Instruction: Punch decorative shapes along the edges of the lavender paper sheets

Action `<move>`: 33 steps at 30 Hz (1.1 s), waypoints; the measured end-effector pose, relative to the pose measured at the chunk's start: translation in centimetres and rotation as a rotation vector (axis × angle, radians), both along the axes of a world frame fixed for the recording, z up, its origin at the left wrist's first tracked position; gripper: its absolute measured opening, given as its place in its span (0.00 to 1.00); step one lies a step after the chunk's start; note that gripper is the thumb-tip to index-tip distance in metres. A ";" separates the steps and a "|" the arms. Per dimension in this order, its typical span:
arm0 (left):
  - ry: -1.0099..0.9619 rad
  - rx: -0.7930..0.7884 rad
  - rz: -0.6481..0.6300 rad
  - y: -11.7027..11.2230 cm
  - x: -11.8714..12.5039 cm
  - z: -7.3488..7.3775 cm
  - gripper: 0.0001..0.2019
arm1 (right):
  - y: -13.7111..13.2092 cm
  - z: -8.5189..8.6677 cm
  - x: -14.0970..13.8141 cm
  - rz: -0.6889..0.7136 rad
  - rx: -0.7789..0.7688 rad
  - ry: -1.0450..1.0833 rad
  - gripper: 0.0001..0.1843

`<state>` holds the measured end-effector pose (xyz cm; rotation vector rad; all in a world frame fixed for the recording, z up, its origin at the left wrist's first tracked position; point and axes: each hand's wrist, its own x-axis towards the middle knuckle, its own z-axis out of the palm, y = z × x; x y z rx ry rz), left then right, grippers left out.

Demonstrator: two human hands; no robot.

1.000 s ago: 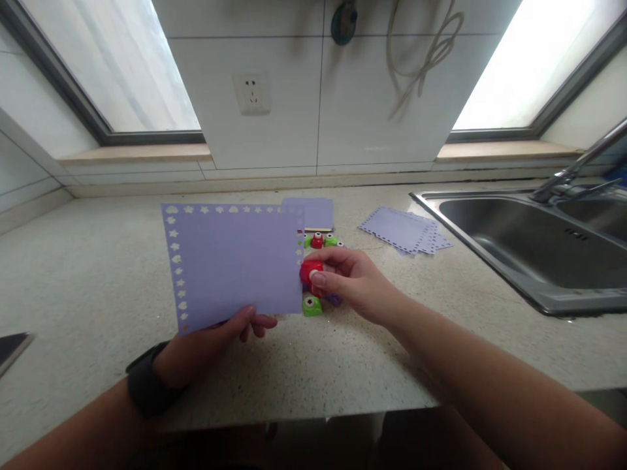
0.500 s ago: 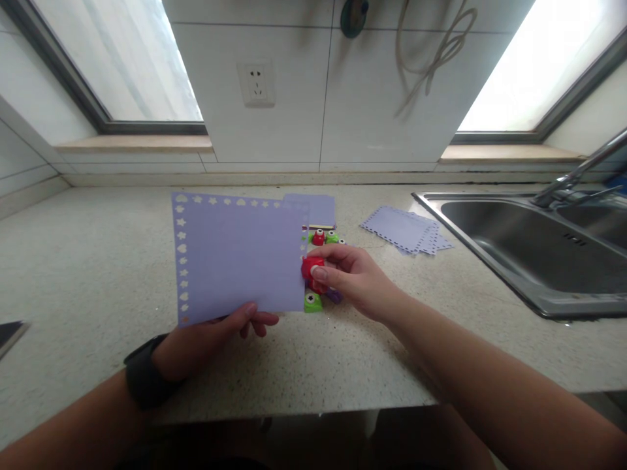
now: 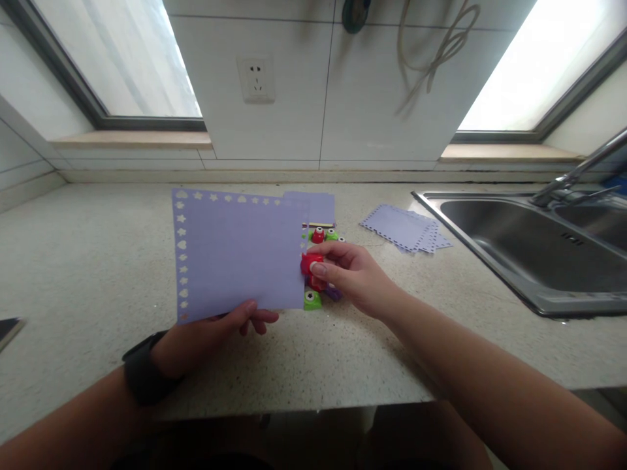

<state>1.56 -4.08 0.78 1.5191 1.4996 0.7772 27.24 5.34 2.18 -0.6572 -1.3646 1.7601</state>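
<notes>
A purple sheet of paper (image 3: pixel 240 254) is held up by its lower edge in my left hand (image 3: pixel 240 320), thumb in front and fingers behind. Shapes such as hearts and stars are punched along its left and top edges, with some down the right edge. My right hand (image 3: pixel 355 274) grips a red craft punch (image 3: pixel 313 264) at the sheet's right edge, thumb on its round white button. Around that hand lie a green punch (image 3: pixel 312 300), a purple punch (image 3: pixel 333 293) and, further back, another red punch (image 3: pixel 318 235) and a green one (image 3: pixel 332 235). The sheet hides part of this group.
Behind the punches lies a stack of purple paper (image 3: pixel 318 207). Several purple sheets with punched edges (image 3: pixel 399 225) are fanned out left of the steel sink (image 3: pixel 499 261). A dark flat object (image 3: pixel 8 331) sits at the far left of the speckled counter (image 3: pixel 98 261).
The view has shifted very slightly. Both hands, the sheet and the red punch keep nearly the same places, with the punch still at the right edge.
</notes>
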 end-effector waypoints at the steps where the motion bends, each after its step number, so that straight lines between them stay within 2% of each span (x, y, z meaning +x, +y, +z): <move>1: -0.004 0.002 -0.002 0.0 -0.1 -0.1 0.19 | 0.0 0.0 0.0 0.000 0.001 -0.002 0.17; 25: 0.008 0.009 -0.021 -0.1 -0.5 -0.5 0.19 | 0.0 0.2 0.1 0.006 0.008 0.010 0.16; 33: 0.017 -0.004 -0.038 0.0 -0.3 -0.3 0.20 | 0.0 0.2 0.0 0.002 -0.002 0.014 0.15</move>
